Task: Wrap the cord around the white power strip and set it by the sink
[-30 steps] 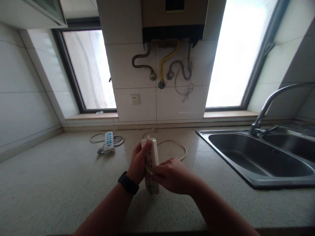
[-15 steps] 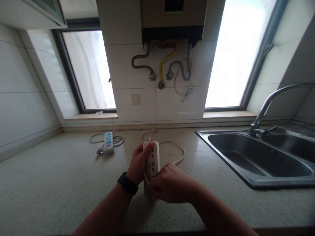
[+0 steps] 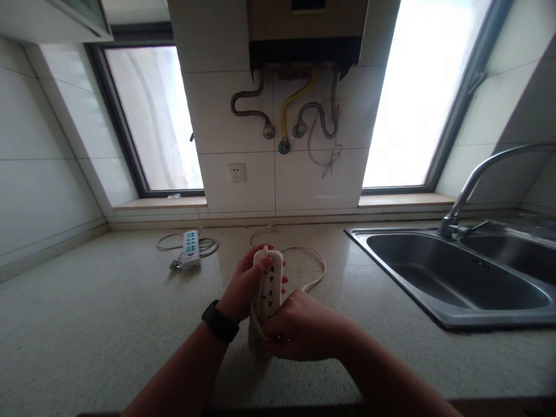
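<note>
A white power strip (image 3: 272,284) is held upright-ish over the counter, its socket face toward me. My left hand (image 3: 247,281) is wrapped round its upper part, thumb on the front and fingertips showing at the right edge. My right hand (image 3: 299,327) is closed on the strip's cord at the lower end; the cord bends along the strip's left side and front. The rest of the cord (image 3: 324,266) loops over the counter behind and to the right. The right fingers hide part of the lower sockets.
On the counter (image 3: 108,324) at the left lies a second power strip (image 3: 191,246) with blue sockets and a coiled grey cord. A steel sink (image 3: 403,313) with a faucet (image 3: 460,197) is at the right. A wall outlet (image 3: 237,172) and a water heater (image 3: 304,52) are on the back wall.
The power strip has tilted slightly, and more of my left fingertips show at its right edge. My right hand stays closed on the cord. The view has shifted a little.
</note>
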